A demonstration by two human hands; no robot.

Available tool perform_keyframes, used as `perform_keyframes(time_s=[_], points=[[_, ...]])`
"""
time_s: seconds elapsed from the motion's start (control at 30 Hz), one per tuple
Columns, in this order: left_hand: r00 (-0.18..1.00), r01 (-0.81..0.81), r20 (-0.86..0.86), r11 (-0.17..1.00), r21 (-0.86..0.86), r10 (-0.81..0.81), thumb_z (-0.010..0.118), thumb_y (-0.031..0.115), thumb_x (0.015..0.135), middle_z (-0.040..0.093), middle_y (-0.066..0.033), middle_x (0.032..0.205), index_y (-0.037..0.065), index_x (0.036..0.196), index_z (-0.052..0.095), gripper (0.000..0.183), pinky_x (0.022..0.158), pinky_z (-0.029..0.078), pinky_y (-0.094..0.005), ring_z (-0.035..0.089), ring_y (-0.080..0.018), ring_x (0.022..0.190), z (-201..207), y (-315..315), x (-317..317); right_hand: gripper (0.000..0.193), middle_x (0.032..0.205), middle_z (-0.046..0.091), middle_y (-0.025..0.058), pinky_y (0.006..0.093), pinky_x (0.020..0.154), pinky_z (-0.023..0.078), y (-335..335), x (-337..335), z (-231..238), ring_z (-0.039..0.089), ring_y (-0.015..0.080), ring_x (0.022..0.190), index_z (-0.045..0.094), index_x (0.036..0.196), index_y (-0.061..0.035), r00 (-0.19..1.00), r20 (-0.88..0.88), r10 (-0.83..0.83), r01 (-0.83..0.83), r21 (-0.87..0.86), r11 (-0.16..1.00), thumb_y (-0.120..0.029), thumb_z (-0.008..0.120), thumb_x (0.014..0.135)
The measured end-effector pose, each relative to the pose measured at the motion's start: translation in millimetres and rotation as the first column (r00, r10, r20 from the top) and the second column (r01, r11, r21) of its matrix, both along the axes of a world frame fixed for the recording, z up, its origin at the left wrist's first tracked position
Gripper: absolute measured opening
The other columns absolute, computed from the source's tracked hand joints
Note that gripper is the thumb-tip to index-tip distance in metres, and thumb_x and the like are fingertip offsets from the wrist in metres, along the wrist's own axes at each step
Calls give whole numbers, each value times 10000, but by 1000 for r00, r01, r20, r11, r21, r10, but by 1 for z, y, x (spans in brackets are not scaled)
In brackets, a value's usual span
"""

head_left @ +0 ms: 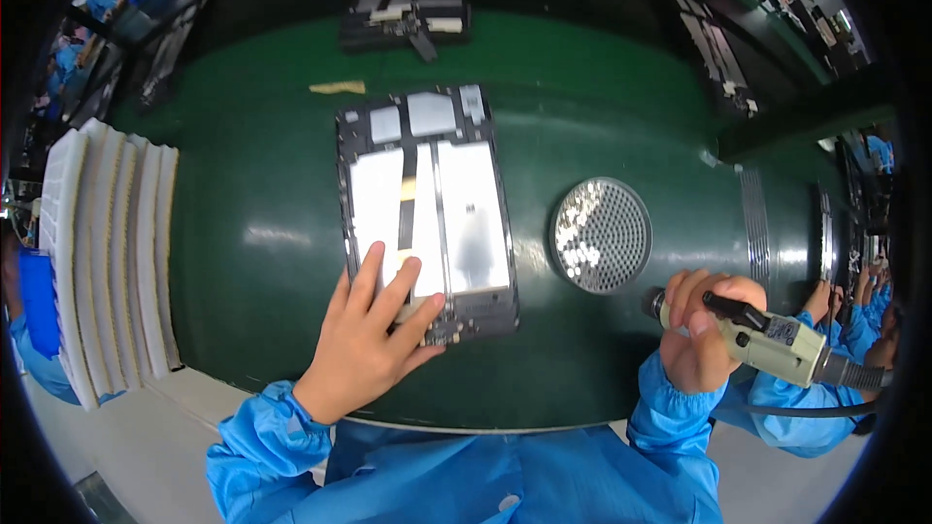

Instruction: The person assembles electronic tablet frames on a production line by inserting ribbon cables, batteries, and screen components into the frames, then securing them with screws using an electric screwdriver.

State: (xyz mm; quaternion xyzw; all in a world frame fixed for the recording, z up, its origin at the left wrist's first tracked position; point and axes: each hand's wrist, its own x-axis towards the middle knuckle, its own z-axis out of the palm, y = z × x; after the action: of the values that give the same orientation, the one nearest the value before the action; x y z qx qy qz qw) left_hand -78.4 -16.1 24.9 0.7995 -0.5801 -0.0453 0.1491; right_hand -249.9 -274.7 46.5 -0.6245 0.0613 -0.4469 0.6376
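Note:
An opened tablet [473, 175] lies on the green table in front of me, its silver battery panels and black inner frame facing up. Across its lower left part rests my left hand [361, 340], fingers spread and flat, holding nothing. My right hand [707, 325] is wrapped round a pale green electric screwdriver [784, 347] with a black lever. Its dark tip end points left, off to the right of the tablet and apart from it. Between the tablet and the screwdriver sits a round metal dish [602, 236] full of small holes, with shiny small pieces along its left side.
Thick white foam sheets [112, 262] stand at the left edge. More opened tablets [413, 0] lie at the back, with another [716, 53] at the far right. A yellowish strip [337, 87] is behind my tablet. A dark cable [811, 410] runs right. Co-workers in blue sit at both sides.

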Motion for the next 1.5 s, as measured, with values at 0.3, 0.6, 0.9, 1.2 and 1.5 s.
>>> perform_keyframes(time_s=[0.3, 0.6, 0.9, 1.2, 1.5], points=[[959, -260, 100, 963, -70, 267, 787, 162, 647, 462, -227, 1338, 90, 1121, 651, 499, 950, 456, -478, 433, -507, 1222, -7, 52, 41, 312, 697, 512, 95, 319, 558, 401, -5, -9, -16, 490, 178, 575, 471, 1032, -41, 997, -16, -72, 71, -38, 997, -9, 591, 746], [903, -380, 83, 873, -305, 422, 736, 100, 652, 445, -199, 1331, -18, 1118, 635, 490, 1013, 400, -374, 478, -365, 1216, -19, 33, 237, 317, 693, 512, 106, 309, 535, 386, -9, -4, -24, 469, 177, 558, 455, 1035, -35, 997, -4, -71, 71, 0, 997, 0, 587, 749], [968, -247, -49, 891, -382, 247, 680, 171, 637, 368, -209, 1431, 63, 1086, 686, 461, 1085, 301, -406, 420, -387, 1280, -26, -41, 346, 318, 700, 526, 117, 299, 530, 390, -15, -2, -25, 475, 174, 559, 450, 1034, -28, 987, -3, -160, 160, -43, 986, -7, 601, 754], [917, 46, 393, 997, 63, -67, 792, 279, 543, 419, -157, 1372, 148, 1304, 497, 827, 1067, 274, -539, 341, -395, 1312, 15, -130, 300, 539, 777, 541, 109, 357, 632, 423, -34, 0, -12, 519, 218, 697, 425, 1206, 8, 995, 36, -95, 92, 85, 992, -125, 689, 755], [768, -67, 605, 966, -249, 210, 615, 7, 630, 571, -164, 1160, 56, 1228, 500, 611, 891, 443, -432, 530, -342, 1092, -9, -147, 272, 481, 1058, 594, 178, 418, 902, 474, -84, 0, -7, 608, 307, 989, 465, 1199, 3, 983, -153, -101, 122, 135, 983, -90, 617, 752]])
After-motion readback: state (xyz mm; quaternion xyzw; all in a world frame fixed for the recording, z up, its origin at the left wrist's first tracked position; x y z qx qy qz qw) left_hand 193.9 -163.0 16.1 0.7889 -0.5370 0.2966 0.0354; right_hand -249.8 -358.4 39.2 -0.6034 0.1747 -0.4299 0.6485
